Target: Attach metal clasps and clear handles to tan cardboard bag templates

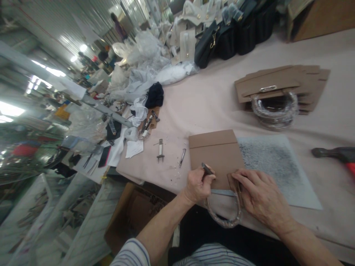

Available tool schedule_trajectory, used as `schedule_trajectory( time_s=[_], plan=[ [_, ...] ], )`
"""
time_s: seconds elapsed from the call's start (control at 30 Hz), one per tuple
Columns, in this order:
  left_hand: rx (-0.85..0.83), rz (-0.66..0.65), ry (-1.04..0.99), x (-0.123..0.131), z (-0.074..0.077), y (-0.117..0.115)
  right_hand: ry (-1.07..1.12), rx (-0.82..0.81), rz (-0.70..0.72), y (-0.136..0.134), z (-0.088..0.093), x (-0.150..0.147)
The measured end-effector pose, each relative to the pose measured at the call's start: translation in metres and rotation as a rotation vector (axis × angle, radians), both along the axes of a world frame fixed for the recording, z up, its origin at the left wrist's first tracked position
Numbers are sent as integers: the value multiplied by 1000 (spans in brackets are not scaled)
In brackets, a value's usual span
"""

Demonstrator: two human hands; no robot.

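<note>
A flat tan leather bag panel (pixel 215 153) lies on the pale pink table (pixel 210 99) just in front of me, partly over a grey cutting mat (pixel 274 162). A plastic-wrapped handle (pixel 222 218) hangs from its near edge over the table's rim. My left hand (pixel 198 184) is closed round a small dark metal punch tool (pixel 206 169), its tip on the panel. My right hand (pixel 260 195) lies flat with fingers stretched, pressing the panel's handle tab.
A stack of tan panels (pixel 283 83) with wrapped handles (pixel 274 109) sits farther right. A red-handled hammer (pixel 337 154) lies at the right edge. Small metal tools (pixel 161 149) and papers lie left. Dark and cream bags (pixel 222 37) crowd the far end. A cardboard box (pixel 133 214) stands below.
</note>
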State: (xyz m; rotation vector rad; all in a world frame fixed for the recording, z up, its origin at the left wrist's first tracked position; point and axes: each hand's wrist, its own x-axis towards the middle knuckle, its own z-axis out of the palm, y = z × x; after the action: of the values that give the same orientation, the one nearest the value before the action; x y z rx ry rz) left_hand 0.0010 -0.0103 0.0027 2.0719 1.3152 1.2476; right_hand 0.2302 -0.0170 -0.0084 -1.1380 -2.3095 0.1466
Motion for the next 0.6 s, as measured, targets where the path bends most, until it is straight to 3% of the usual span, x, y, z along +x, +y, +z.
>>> schedule_trajectory(
  time_s=[0.2, 0.6],
  plan=[
    [-20, -53, -35, -4, 0, -1, 9, 8, -5, 0, 3, -1],
    [7, -27, -19, -4, -3, -2, 20, 10, -7, 1, 0, 0]
  ],
)
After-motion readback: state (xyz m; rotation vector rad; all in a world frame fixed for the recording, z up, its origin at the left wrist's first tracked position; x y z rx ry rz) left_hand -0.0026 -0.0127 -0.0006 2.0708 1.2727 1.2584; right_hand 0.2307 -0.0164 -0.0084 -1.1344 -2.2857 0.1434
